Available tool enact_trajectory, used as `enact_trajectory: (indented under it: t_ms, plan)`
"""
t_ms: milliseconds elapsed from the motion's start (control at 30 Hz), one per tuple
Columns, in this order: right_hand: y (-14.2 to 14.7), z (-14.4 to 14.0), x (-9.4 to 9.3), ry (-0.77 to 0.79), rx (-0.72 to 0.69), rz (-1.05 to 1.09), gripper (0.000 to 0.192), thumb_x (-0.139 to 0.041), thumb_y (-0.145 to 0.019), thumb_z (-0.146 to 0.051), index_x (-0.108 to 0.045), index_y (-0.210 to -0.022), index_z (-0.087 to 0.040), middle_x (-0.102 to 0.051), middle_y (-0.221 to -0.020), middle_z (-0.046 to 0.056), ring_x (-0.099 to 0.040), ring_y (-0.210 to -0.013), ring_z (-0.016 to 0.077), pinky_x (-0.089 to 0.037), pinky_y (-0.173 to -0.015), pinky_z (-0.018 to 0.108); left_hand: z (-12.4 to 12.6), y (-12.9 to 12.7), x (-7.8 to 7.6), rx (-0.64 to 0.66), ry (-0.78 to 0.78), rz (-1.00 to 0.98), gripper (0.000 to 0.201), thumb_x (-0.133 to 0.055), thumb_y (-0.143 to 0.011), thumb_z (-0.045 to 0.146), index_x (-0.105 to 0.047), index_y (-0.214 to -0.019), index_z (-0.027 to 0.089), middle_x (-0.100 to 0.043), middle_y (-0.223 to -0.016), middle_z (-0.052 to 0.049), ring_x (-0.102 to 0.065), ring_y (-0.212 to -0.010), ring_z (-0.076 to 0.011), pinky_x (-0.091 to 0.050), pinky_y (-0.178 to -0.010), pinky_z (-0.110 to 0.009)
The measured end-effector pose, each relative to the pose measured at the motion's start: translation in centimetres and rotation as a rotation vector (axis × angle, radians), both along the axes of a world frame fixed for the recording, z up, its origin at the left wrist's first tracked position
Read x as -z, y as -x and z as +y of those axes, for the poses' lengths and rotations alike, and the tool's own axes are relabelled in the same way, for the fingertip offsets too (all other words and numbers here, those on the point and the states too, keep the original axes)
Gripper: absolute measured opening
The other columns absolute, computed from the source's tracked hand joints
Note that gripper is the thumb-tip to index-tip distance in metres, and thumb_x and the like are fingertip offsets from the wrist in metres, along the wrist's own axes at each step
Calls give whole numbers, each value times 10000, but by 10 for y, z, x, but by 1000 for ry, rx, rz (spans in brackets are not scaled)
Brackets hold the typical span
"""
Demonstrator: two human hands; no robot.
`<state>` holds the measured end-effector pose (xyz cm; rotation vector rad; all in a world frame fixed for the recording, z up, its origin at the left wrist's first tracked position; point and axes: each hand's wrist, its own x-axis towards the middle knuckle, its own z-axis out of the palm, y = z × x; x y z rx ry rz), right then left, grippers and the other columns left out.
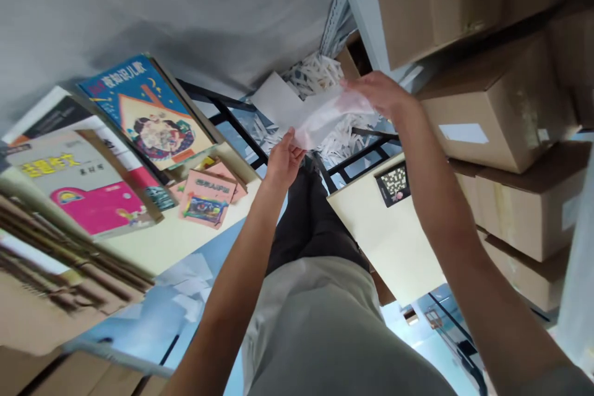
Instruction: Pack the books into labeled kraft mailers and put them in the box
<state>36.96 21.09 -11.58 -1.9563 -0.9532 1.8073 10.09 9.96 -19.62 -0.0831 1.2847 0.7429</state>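
I look steeply down past my own body. Both hands hold a thin, see-through plastic bag (320, 116) stretched between them at arm's length. My left hand (284, 159) pinches its lower left corner. My right hand (380, 94) grips its upper right edge. A white sheet or envelope (275, 99) shows at the bag's left end. Below the bag lies a heap of white paper slips (320, 77) on the floor.
On the left a cream table (167, 241) carries several colourful books, among them a blue one (146, 112) and a pink one (95, 198). Another cream tabletop (394, 241) sits at right. Stacked cardboard boxes (505, 105) fill metal shelving on the right.
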Motion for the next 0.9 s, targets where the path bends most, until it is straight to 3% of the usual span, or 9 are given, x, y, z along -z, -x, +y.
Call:
enact_trajectory:
  t_ms: [167, 233, 333, 433, 500, 600, 667, 833, 900]
  plan:
    - [-22, -16, -82, -11, 67, 112, 361, -808, -1167, -358, -877, -849, -204, -907, -990, 77, -839, -941, 181, -698, -917, 273, -13, 5, -88, 51, -72, -33, 272, -880, -1058, 487, -823, -1191, 256, -905, -1298, -86, -802, -1441, -289, -600, -1250, -399]
    - [-30, -27, -106, 36, 39, 152, 255, -845, -1136, -274, -883, -904, -175, -916, -1001, 72, -851, -986, 181, -703, -971, 269, -19, 5, -114, 31, -103, -20, 267, -883, -1058, 495, -829, -1197, 273, -903, -1288, -73, -785, -1469, -283, -605, -1243, -402]
    - [-41, -46, -135, 79, -23, 158, 188, -867, -1114, -214, -894, -958, -113, -910, -971, 85, -826, -873, 143, -709, -900, 235, -28, 1, -142, 68, -139, 6, 220, -867, -1068, 501, -840, -1143, 295, -901, -1264, -56, -776, -1467, -262, -623, -1200, -381]
    - [-52, -71, -157, 32, 9, 156, 201, -867, -1112, -182, -899, -927, -112, -903, -951, 98, -812, -822, 132, -705, -839, 211, -39, -6, -162, 171, -117, -30, 172, -839, -1090, 466, -836, -1077, 294, -899, -1224, -46, -824, -1324, -239, -655, -1086, -350]
    - [-61, -90, -169, -29, 74, 197, 199, -868, -1113, -186, -903, -927, -126, -911, -1001, 101, -826, -869, 134, -713, -893, 217, -49, -11, -173, 233, -94, -94, 174, -835, -1099, 441, -833, -1036, 279, -892, -1111, -39, -852, -1105, -215, -666, -980, -337]
    - [-76, -122, -184, -77, 98, 185, 138, -953, -1050, -222, -910, -950, -137, -919, -1035, 101, -851, -942, 164, -724, -966, 264, -65, -16, -187, 335, -84, -190, 248, -814, -1118, 473, -854, -992, 263, -801, -812, -11, -752, -724, -161, -668, -872, -359]
    - [-86, -147, -192, -60, 95, 148, 136, -1023, -971, -195, -907, -945, -130, -926, -1034, 101, -873, -995, 194, -711, -972, 279, -75, -19, -196, 416, -92, -212, 309, -794, -1126, 522, -871, -975, 264, -753, -723, -4, -654, -589, -142, -666, -829, -390]
    - [-109, -218, -205, -34, 224, 233, 228, -1083, -820, -63, -912, -968, -92, -925, -992, 81, -894, -958, 231, -719, -934, 304, -99, -37, -213, 604, -130, -210, 343, -921, -1009, 553, -820, -868, 257, -888, -1035, -66, -667, -639, -159, -614, -675, -393]
    - [-120, -250, -212, -58, 252, 258, 249, -1082, -796, -46, -915, -975, -92, -922, -981, 65, -898, -985, 240, -723, -950, 314, -110, -53, -220, 656, -135, -217, 305, -912, -1003, 509, -820, -860, 255, -877, -1004, -62, -669, -643, -161, -564, -574, -352]
